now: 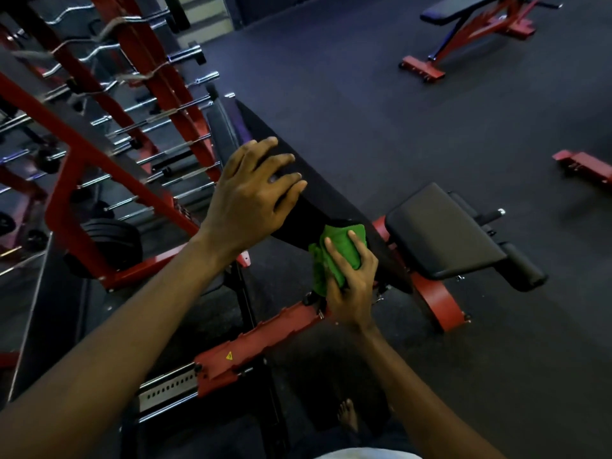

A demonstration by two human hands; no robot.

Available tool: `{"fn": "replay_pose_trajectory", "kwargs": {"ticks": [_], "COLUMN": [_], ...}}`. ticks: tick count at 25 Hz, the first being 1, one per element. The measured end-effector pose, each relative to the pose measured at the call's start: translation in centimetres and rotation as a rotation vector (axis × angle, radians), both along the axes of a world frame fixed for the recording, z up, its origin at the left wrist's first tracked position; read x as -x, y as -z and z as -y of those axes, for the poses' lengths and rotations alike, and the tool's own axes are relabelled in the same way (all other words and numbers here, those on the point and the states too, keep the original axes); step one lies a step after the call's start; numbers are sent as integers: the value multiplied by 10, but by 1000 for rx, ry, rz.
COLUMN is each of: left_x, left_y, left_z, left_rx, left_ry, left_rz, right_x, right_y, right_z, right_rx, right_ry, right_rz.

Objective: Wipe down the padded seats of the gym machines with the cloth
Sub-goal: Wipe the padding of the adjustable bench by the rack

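Note:
A long black padded back rest of a red-framed bench slopes from upper left to lower right. My left hand rests on its upper edge with fingers spread over the pad. My right hand grips a bunched green cloth and presses it against the pad's lower end. A separate black seat pad sits just to the right, untouched.
A red rack with several chrome bars and black weight plates stands at the left. The bench's red frame runs below my hands. Another red bench stands at the far right on the dark rubber floor. My bare foot shows below.

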State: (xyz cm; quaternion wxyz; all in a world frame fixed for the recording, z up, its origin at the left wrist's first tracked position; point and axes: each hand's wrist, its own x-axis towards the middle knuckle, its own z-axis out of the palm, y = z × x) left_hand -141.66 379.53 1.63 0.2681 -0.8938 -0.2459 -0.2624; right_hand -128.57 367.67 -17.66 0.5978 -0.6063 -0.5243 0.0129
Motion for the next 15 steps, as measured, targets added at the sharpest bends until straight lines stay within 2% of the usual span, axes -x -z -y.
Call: {"fn": "replay_pose_trajectory", "kwargs": {"ticks": [3, 6, 10, 12, 15], "left_x": [-11, -15, -16, -18, -28], "left_y": [12, 19, 17, 12, 21], "left_z": [14, 19, 22, 27, 43], "left_rx": [-89, -114, -129, -106, -46], "left_ry": [-4, -45, -106, -169, -284], "left_rz": [-107, -199, -284, -314, -396], "right_x": [2, -8, -23, -19, -6], "right_y": [-14, 17, 53, 43, 14], "right_z": [-12, -11, -2, -4, -6], "right_rx": [-40, 3, 94, 110, 102], "right_ry": [-23, -10, 16, 48, 41], "right_rz": [18, 49, -149, -246, -246]}}
